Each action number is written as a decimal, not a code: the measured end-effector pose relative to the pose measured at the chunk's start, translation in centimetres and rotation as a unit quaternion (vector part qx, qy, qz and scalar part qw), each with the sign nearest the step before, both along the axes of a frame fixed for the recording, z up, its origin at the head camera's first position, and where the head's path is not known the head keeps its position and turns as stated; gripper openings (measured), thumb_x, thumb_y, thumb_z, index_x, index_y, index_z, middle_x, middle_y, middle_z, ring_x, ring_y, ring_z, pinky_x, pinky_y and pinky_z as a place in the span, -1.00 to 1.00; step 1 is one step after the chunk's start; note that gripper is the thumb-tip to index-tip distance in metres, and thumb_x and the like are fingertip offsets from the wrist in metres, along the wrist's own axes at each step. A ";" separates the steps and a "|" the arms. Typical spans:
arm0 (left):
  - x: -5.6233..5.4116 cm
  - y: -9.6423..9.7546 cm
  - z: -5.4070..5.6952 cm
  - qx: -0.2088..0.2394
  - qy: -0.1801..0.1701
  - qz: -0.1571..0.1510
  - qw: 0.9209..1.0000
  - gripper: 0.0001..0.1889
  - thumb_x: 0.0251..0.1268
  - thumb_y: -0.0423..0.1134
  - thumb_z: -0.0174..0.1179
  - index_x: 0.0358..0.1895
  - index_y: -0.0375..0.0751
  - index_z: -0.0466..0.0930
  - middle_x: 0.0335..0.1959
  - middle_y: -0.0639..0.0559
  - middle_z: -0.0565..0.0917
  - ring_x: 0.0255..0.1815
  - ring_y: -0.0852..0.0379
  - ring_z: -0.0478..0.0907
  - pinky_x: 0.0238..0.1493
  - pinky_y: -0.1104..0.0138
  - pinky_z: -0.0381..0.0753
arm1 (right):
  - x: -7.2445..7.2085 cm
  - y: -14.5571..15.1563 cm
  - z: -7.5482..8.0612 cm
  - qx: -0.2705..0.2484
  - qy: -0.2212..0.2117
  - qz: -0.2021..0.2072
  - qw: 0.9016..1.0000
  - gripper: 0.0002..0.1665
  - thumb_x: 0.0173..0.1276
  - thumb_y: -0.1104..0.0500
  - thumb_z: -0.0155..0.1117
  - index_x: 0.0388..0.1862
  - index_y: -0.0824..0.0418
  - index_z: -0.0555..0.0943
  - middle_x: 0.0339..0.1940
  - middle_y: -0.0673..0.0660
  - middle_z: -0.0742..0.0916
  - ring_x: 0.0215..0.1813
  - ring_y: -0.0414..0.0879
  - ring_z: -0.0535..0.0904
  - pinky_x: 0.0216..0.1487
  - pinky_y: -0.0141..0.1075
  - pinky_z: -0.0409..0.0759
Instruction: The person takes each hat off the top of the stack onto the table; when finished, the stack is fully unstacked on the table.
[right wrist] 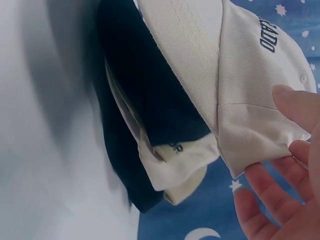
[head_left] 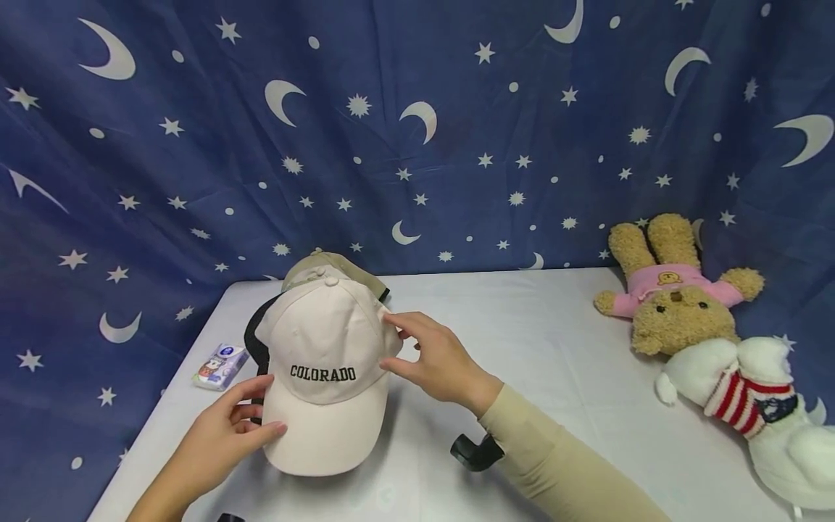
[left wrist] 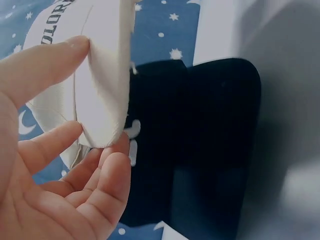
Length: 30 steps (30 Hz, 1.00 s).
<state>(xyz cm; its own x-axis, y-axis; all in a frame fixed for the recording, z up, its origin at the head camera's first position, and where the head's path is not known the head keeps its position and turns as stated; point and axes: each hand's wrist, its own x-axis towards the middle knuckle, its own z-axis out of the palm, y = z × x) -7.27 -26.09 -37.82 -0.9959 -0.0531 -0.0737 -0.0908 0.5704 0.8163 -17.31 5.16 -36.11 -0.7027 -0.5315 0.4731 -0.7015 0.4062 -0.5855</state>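
A cream baseball cap (head_left: pixel 326 326) lettered COLORADO stands in front of other caps on the white table, its brim pointing toward me. My left hand (head_left: pixel 218 442) holds the brim's left side, thumb on top and fingers at the edge, as the left wrist view shows. At the crown's right side, my right hand (head_left: pixel 443 359) pinches the cap between thumb and fingers. Behind it are a dark cap (head_left: pixel 256 335) and a khaki cap (head_left: pixel 352 268), mostly hidden. The right wrist view shows dark brims (right wrist: pixel 150 85) and another pale cap (right wrist: pixel 175 172) layered beneath.
A small printed tissue pack (head_left: pixel 222 367) lies left of the caps. On the right are a teddy bear (head_left: pixel 678 290) in pink and a white plush toy (head_left: pixel 750 413) in a striped top. A starry blue curtain (head_left: pixel 450 87) hangs behind the table (head_left: pixel 522 319).
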 end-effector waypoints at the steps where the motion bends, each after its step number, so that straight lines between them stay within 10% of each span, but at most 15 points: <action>1: 0.0 0.2 0.1 0.003 0.005 -0.004 1.000 -0.21 0.12 -0.18 0.51 0.41 -0.28 0.35 0.17 -0.17 0.55 -0.10 0.18 0.55 -0.21 0.38 0.61 | 0.0 0.2 0.1 -0.001 0.003 -0.002 1.000 -0.28 0.23 0.15 0.53 0.35 0.28 0.50 0.13 0.07 0.65 0.01 -0.08 0.57 -0.09 -0.22 0.63; 30: -2.4 6.0 1.8 0.064 0.051 -0.067 0.994 -0.23 0.07 -0.34 0.51 0.39 -0.31 0.38 0.11 -0.16 0.52 -0.10 0.02 0.52 -0.17 0.39 0.61 | -0.1 6.1 1.6 -0.011 0.014 -0.089 0.996 -0.23 0.19 0.19 0.56 0.37 0.27 0.50 0.19 0.11 0.64 0.02 -0.03 0.61 -0.10 -0.17 0.64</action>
